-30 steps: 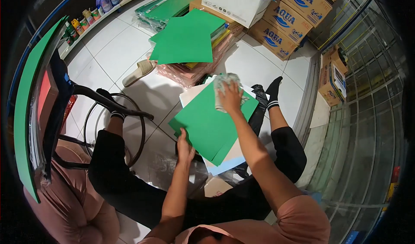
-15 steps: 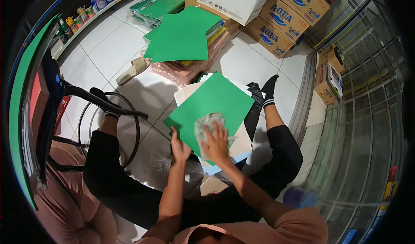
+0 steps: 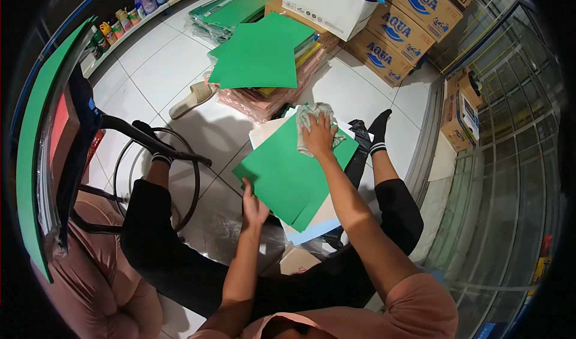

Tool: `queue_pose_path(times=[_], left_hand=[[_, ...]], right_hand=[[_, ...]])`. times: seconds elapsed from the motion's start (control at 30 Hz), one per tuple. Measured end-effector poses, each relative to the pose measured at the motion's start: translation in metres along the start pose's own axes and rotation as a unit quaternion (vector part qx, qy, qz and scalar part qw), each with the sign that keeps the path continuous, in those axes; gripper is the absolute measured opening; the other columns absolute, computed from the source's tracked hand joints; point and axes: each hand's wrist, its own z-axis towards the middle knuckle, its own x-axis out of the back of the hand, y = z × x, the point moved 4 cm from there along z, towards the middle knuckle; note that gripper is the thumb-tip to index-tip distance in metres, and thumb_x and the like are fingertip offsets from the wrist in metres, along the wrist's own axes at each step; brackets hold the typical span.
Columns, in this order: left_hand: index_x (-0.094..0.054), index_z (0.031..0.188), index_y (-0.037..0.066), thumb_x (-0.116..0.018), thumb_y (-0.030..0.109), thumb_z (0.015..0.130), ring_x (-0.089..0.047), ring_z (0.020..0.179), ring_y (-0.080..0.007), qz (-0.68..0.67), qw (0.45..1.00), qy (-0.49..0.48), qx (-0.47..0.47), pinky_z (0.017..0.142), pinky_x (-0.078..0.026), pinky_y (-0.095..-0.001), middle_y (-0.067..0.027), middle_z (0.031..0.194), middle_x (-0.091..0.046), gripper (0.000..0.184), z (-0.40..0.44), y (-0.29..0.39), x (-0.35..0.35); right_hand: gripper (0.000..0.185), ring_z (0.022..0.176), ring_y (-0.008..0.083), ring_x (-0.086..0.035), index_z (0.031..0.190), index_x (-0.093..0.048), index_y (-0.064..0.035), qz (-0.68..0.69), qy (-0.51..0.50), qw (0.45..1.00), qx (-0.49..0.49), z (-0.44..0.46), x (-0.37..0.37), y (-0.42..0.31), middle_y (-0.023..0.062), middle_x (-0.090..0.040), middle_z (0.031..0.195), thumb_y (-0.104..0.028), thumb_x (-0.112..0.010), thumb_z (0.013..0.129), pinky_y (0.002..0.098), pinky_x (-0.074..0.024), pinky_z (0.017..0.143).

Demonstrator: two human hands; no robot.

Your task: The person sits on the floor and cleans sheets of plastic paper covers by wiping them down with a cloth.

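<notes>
1. The right hand (image 3: 320,136) lies flat over a crumpled, pale patterned cloth (image 3: 305,146), fingers spread, pressing it against the upper part of a green sheet (image 3: 287,168).
2. The left hand (image 3: 255,210) is at the sheet's lower-left edge, thumb extended upward; its other fingers are largely hidden, so I cannot tell how firmly it grasps.
3. The green sheet is smooth, matte and straight-edged, between the person's legs. Beneath it, cream sheets (image 3: 329,212) and a light blue sheet (image 3: 316,231) stick out at differing angles.
4. Glossy white tiles (image 3: 149,56) with dark joints make up the floor. Beyond the work, more green sheets (image 3: 267,51) overlap on a pink bundle (image 3: 259,109) in shiny, wrinkled plastic, beside a woven-looking beige sandal (image 3: 191,101).
5. Further back stand printed cardboard boxes (image 3: 398,28) and a white box (image 3: 324,10); bottles (image 3: 146,2) line a low shelf (image 3: 172,2).
</notes>
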Motion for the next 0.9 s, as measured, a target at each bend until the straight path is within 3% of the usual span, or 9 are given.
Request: queue_pose_path(times=[0.1, 0.17, 0.3, 0.4, 0.43, 0.5, 0.53, 0.67, 0.9], left_hand=[[-0.054, 0.108, 0.009, -0.047, 0.044, 0.086, -0.052, 0.095, -0.0182, 0.003, 1.000, -0.002, -0.017, 0.089, -0.038, -0.0331, -0.0076, 0.107, -0.057, 0.042, 0.001, 0.002, 0.006], [-0.054, 0.108, 0.009, -0.048, 0.044, 0.086, -0.053, 0.095, -0.0180, 0.004, 1.000, -0.004, -0.030, 0.088, -0.038, -0.0333, -0.0074, 0.107, -0.057, 0.042, 0.004, 0.001, 0.009], [-0.054, 0.108, 0.009, -0.048, 0.044, 0.086, -0.054, 0.093, -0.0179, -0.061, 0.997, 0.034, -0.028, 0.087, -0.039, -0.0328, -0.0071, 0.106, -0.057, 0.043, -0.009, 0.003, -0.029], [-0.054, 0.109, 0.008, -0.046, 0.045, 0.086, -0.054, 0.094, -0.0177, -0.036, 0.997, 0.034, -0.061, 0.087, -0.039, -0.0322, -0.0071, 0.108, -0.057, 0.044, -0.010, 0.008, -0.027], [-0.053, 0.111, 0.008, -0.045, 0.045, 0.087, -0.053, 0.095, -0.0177, 0.011, 0.995, 0.022, -0.094, 0.087, -0.039, -0.0318, -0.0072, 0.109, -0.056, 0.045, -0.011, 0.012, -0.022], [-0.051, 0.114, 0.007, -0.042, 0.046, 0.088, -0.053, 0.098, -0.0175, 0.105, 0.982, -0.003, -0.158, 0.088, -0.038, -0.0309, -0.0073, 0.112, -0.055, 0.047, -0.013, 0.018, -0.016], [-0.051, 0.114, 0.007, -0.042, 0.046, 0.088, -0.053, 0.098, -0.0175, 0.104, 0.982, -0.003, -0.158, 0.088, -0.038, -0.0309, -0.0073, 0.112, -0.055, 0.047, -0.011, 0.017, -0.015], [-0.049, 0.115, 0.006, -0.042, 0.042, 0.089, -0.053, 0.097, -0.0181, -0.031, 0.999, -0.022, -0.004, 0.088, -0.038, -0.0314, -0.0080, 0.113, -0.054, 0.045, -0.006, 0.002, -0.013], [-0.053, 0.109, 0.006, -0.048, 0.038, 0.087, -0.055, 0.090, -0.0177, -0.021, 1.000, -0.016, 0.013, 0.083, -0.042, -0.0307, -0.0075, 0.107, -0.057, 0.039, -0.004, -0.001, -0.011]], right_hand=[[0.047, 0.122, 0.0366, -0.030, 0.121, -0.046, -0.0155, -0.007, 0.024, 1.000, 0.004, -0.006, -0.011, -0.018, 0.0162, -0.034, 0.132, -0.034, -0.051, 0.079, 0.0605, -0.0213, 0.094], [0.046, 0.121, 0.0359, -0.031, 0.121, -0.046, -0.0162, 0.013, 0.033, 0.992, 0.125, -0.029, -0.013, -0.047, 0.0160, -0.036, 0.130, -0.033, -0.052, 0.078, 0.0582, -0.0220, 0.095], [0.042, 0.124, 0.0305, -0.031, 0.115, -0.052, -0.0154, 0.119, -0.075, 0.963, 0.230, -0.096, -0.002, -0.107, 0.0118, -0.039, 0.130, -0.032, -0.054, 0.076, 0.0511, -0.0230, 0.098], [0.041, 0.126, 0.0316, -0.028, 0.113, -0.053, -0.0117, 0.086, -0.144, 0.944, 0.284, -0.143, 0.020, -0.124, 0.0128, -0.034, 0.134, -0.031, -0.054, 0.077, 0.0495, -0.0208, 0.100], [0.041, 0.126, 0.0316, -0.028, 0.113, -0.053, -0.0117, 0.086, -0.146, 0.944, 0.285, -0.156, 0.020, -0.122, 0.0128, -0.034, 0.134, -0.031, -0.054, 0.077, 0.0495, -0.0208, 0.100], [0.045, 0.124, 0.0331, -0.030, 0.115, -0.051, -0.0090, 0.200, -0.050, 0.944, 0.258, -0.174, 0.031, -0.108, 0.0143, -0.034, 0.133, -0.032, -0.054, 0.076, 0.0508, -0.0209, 0.100], [0.047, 0.124, 0.0335, -0.029, 0.116, -0.050, -0.0096, 0.177, -0.051, 0.948, 0.260, -0.179, 0.032, -0.098, 0.0142, -0.033, 0.134, -0.032, -0.055, 0.075, 0.0517, -0.0208, 0.099], [0.047, 0.124, 0.0356, -0.028, 0.121, -0.046, -0.0117, 0.058, -0.067, 0.972, 0.217, -0.168, 0.035, -0.034, 0.0136, -0.030, 0.136, -0.028, -0.054, 0.077, 0.0535, -0.0223, 0.097], [0.049, 0.123, 0.0369, -0.029, 0.120, -0.046, -0.0112, 0.008, 0.059, 0.998, 0.016, -0.107, 0.028, 0.033, 0.0174, -0.033, 0.133, -0.028, -0.056, 0.075, 0.0548, -0.0224, 0.096]])
